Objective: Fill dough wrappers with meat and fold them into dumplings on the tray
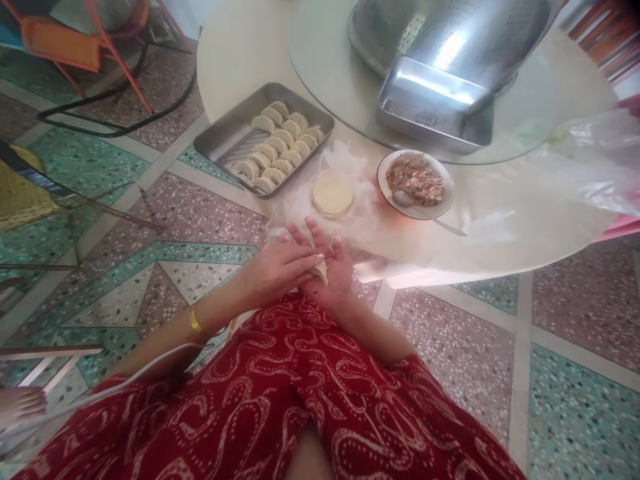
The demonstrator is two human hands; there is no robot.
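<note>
Both hands pressed together over the lap, below the table edge: left hand point(280, 267) laid over right hand point(333, 277), pinching a dumpling point(321, 271) btwn them. Just beyond: wrapper stack point(333, 193), filling bowl point(415, 185) w/ spoon, tray point(220, 137) of folded dumplings.

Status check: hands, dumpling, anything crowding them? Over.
Left hand and right hand pressed together on small pale folded dumpling. Round stack of pale wrappers just ahead. Nothing between.
</note>
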